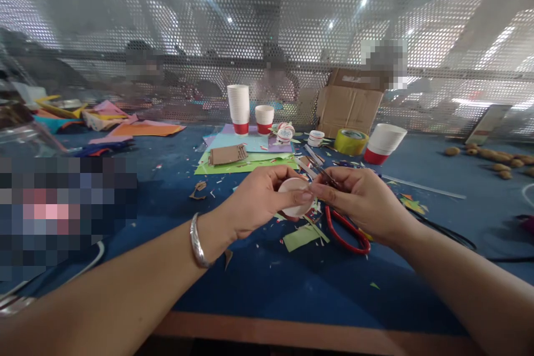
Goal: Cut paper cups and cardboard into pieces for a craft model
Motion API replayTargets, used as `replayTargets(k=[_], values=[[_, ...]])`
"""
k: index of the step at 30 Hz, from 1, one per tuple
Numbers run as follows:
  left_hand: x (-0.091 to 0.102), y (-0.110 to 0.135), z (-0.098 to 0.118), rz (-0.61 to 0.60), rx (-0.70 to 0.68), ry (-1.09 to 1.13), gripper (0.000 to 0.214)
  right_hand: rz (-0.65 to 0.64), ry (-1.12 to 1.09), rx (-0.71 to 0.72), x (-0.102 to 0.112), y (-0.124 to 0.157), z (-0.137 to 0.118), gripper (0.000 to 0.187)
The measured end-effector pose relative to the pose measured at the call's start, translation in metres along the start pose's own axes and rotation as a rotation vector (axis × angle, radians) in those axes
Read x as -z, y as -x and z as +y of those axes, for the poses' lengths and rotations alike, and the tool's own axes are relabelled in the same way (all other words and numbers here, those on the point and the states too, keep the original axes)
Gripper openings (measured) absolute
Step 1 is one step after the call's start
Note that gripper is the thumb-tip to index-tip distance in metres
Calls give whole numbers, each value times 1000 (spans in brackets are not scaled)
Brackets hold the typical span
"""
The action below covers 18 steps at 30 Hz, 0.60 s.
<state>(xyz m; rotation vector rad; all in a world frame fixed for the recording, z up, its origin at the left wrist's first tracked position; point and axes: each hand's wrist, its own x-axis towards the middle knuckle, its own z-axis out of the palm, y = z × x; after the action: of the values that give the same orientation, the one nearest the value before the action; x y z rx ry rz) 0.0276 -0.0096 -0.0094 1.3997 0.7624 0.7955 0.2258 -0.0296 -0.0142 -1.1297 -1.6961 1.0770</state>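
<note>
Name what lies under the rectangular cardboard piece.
Light-green paper extends from under the rectangular cardboard piece; light-blue paper shows behind it. Anything else underneath cannot be seen.

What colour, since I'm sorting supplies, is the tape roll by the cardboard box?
Yellow; the tape roll shows in the head view.

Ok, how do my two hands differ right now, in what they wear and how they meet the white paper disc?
The left hand has a silver bangle at its wrist; the right hand shows none. The left lays its thumb across the face of the white paper disc, while the right has its fingertips pinched at the disc's right edge. Both are bare, ungloved and at the disc.
</note>
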Motion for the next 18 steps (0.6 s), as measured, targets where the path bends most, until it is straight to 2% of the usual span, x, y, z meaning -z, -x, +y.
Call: replayTargets(k=[3,9,14,18], values=[[-1,0,0,3,-5,8,22,-7,-23,20,0,0,0,32],[0,-1,-4,91,2,-42,26,-3,48,26,1,-1,2,28],[-2,1,-3,81,-8,-37,23,-15,69,59,2,-1,3,28],[-3,0,-2,67,12,2,22,-34,4,43,2,-2,5,29]])
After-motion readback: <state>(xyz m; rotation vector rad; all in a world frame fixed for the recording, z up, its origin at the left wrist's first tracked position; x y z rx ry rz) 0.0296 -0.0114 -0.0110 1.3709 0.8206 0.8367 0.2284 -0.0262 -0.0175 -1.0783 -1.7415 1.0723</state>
